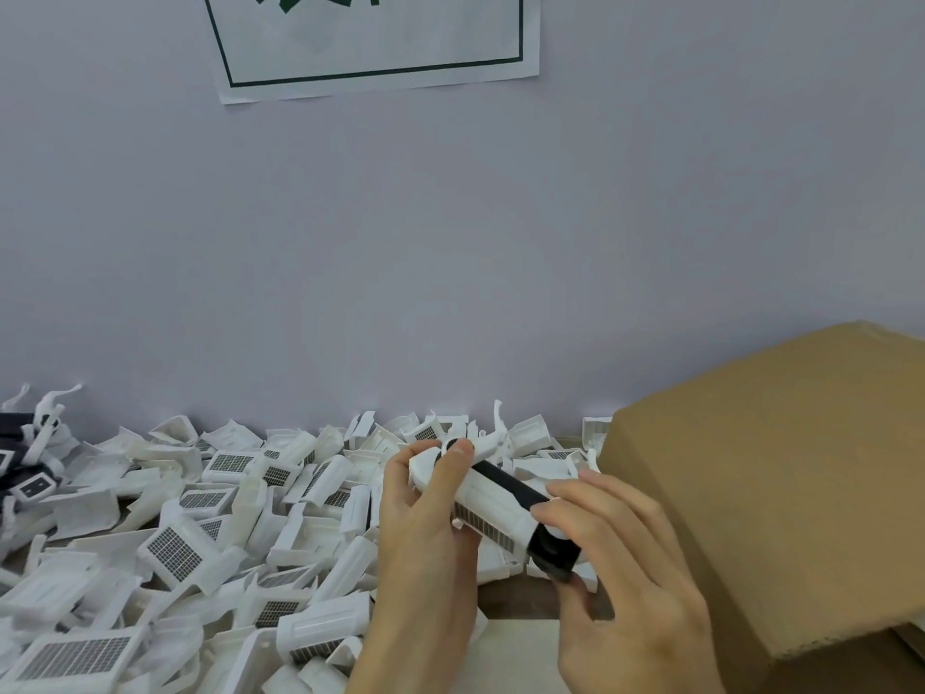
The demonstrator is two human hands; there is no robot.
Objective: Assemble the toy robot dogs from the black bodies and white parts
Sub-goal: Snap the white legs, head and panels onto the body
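Observation:
Both of my hands hold one toy robot dog (493, 508) above the table, a black body with white shell parts on it and a grid-patterned sticker on its side. My left hand (425, 533) grips its far white end, thumb over a black round spot. My right hand (620, 568) grips the near black end, fingers curled round it. A big heap of loose white parts (200, 533) covers the table to the left and behind. A few black bodies (15, 463) lie at the far left edge.
A brown cardboard box (781, 473) stands close on the right, almost touching my right hand. A pale wall with a paper sign (380, 42) rises right behind the table. A strip of wooden tabletop (520, 601) shows below the dog.

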